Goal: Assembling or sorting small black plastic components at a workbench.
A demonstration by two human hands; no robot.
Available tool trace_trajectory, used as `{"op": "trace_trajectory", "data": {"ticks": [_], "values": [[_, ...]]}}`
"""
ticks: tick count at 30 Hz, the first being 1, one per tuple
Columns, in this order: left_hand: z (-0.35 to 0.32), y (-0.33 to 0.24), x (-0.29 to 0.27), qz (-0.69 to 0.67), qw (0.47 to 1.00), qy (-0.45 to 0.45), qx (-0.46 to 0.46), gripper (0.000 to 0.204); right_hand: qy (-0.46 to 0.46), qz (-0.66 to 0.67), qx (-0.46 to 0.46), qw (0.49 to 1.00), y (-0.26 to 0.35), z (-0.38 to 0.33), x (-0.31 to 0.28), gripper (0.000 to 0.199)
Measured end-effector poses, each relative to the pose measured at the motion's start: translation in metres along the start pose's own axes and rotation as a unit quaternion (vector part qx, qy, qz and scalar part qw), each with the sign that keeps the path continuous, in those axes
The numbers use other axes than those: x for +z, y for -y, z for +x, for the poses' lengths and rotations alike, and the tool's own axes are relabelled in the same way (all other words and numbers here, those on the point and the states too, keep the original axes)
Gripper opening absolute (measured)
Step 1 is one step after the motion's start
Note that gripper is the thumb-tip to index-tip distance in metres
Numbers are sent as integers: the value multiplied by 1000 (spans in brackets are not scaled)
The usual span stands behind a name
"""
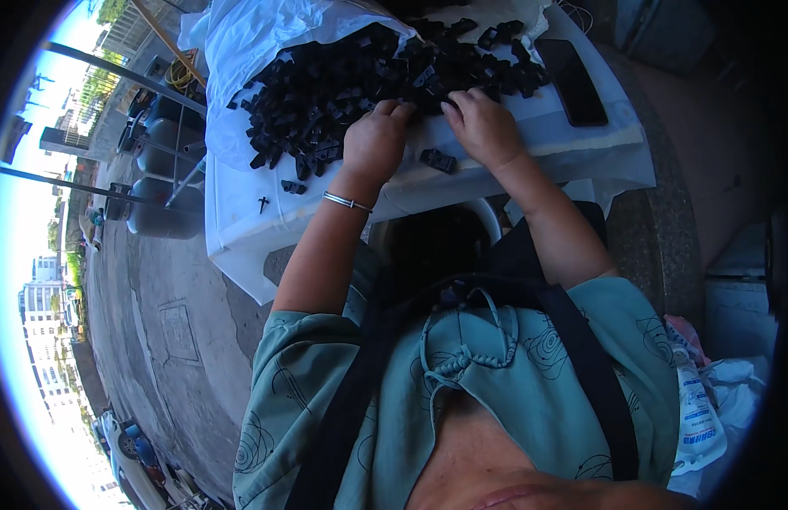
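A wide heap of small black plastic parts (326,89) covers much of the table, which is draped in white sheeting (249,208). My left hand (375,140) is at the heap's near edge, fingers curled and pressed together. Facing it, my right hand (485,129) has its thumb and fingertips bent in a pinch at the same edge. Whatever the fingertips hold is hidden against the black pieces. One loose black plastic piece (438,161) lies just in front of and between my hands. A smaller black piece (293,187) and a thin black cross-shaped bit (264,203) lie to the left.
A black phone (572,82) lies at the table's right. Clear plastic bagging (241,51) is bunched at the far left. Below the near edge stands a round tub with a pale rim (494,223) and dark contents. White bags (700,416) lie at lower right; grey tanks (164,206) stand left.
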State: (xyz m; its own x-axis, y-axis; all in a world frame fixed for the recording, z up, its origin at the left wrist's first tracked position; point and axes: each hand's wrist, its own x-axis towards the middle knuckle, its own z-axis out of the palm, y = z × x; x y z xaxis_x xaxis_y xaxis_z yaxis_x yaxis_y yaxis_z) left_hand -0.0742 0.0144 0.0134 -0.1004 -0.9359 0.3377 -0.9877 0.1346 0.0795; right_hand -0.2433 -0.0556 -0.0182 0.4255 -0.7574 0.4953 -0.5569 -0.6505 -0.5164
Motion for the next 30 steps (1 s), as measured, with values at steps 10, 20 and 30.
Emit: {"op": "trace_trajectory", "data": {"ticks": [10,20,30], "values": [[-34,0,1,-240,965,-33,-98,30,33,97,-147,984,-2,-5,6,18],[-39,9,-13,-94,988,3,-126,18,106,87,-127,982,11,-18,-5,24],[-34,26,-30,-127,988,53,71,27,47,114,-69,990,3,-9,-10,31]]}}
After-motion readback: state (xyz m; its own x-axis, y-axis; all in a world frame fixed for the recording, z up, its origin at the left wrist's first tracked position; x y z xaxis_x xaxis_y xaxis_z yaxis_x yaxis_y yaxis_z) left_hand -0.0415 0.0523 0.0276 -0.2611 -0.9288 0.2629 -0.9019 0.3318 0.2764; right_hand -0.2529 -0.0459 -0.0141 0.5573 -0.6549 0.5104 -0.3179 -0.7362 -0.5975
